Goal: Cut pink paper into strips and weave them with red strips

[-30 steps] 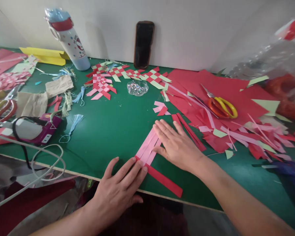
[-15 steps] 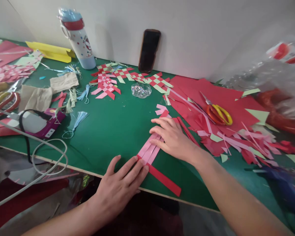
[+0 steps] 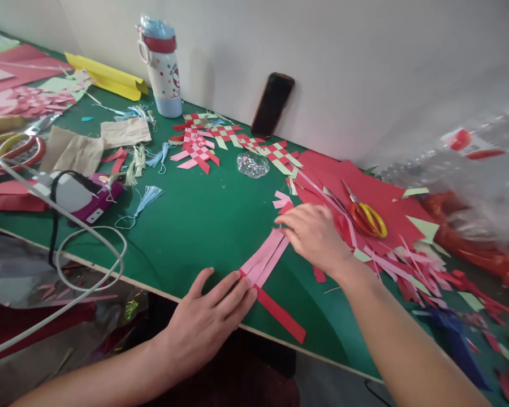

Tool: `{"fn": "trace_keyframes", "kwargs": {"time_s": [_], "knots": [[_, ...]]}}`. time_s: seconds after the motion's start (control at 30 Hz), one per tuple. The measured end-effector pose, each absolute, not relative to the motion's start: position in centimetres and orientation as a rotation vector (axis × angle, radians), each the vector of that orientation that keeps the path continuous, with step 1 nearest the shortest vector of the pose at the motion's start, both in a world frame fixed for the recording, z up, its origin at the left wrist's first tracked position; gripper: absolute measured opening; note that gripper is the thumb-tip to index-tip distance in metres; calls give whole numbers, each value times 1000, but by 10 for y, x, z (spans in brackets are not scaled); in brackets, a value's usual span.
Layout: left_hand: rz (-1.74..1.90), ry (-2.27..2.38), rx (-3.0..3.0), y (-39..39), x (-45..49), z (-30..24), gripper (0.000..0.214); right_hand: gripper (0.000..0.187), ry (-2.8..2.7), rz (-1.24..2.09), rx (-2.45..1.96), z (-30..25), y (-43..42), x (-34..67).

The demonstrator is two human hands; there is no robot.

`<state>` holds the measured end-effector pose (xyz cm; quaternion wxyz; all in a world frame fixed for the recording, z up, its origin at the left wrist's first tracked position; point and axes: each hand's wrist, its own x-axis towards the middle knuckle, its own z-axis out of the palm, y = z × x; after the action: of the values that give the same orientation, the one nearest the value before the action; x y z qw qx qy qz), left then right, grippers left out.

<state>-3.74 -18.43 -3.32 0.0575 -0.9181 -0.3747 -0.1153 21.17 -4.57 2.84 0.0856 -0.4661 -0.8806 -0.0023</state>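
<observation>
Pink paper strips (image 3: 265,259) lie side by side at the front of the green table, with a narrow dark gap between them. A red paper strip (image 3: 282,314) crosses their near end. My left hand (image 3: 215,315) rests flat there, fingers stretched out, pressing on the crossing of red and pink. At the far end, my right hand (image 3: 316,233) pinches the pink strips between thumb and fingers; its other fingers curl inward. A small pink paper piece (image 3: 282,199) shows just beyond the right hand.
Woven paper shapes (image 3: 198,151), a dish of beads (image 3: 253,164) and a phone (image 3: 273,104) stand behind. Scissors (image 3: 367,219) lie on red paper at right among scraps. A bottle (image 3: 164,73), tassels (image 3: 146,202) and a cable (image 3: 123,257) are leftward.
My right hand has gone from lying spread over the pink strips to pinching their far end. The left hand stays on the near end. The camera view has shifted slightly.
</observation>
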Motion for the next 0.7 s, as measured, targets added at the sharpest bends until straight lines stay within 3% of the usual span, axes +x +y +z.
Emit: {"fn": "trace_keyframes", "kwargs": {"time_s": [0.1,0.23,0.37,0.6,0.7], "knots": [[-351,-1127,-2781,-185,-37,-35,40,31,-2527,-224,-1380,28,-74,203],[-385,-1115,-2795,-185,-37,-40,35,45,-2850,28,-1039,14,-131,178],[-406,-1139,-2805,-185,-37,-40,35,64,-2915,145,-1173,-1,-140,179],[-439,-1146,-2803,-185,-38,-37,38,70,-2735,105,-1521,-13,-91,201],[-439,-1150,-2794,-185,-38,-38,37,61,-2589,34,-1597,-12,-81,204]]}}
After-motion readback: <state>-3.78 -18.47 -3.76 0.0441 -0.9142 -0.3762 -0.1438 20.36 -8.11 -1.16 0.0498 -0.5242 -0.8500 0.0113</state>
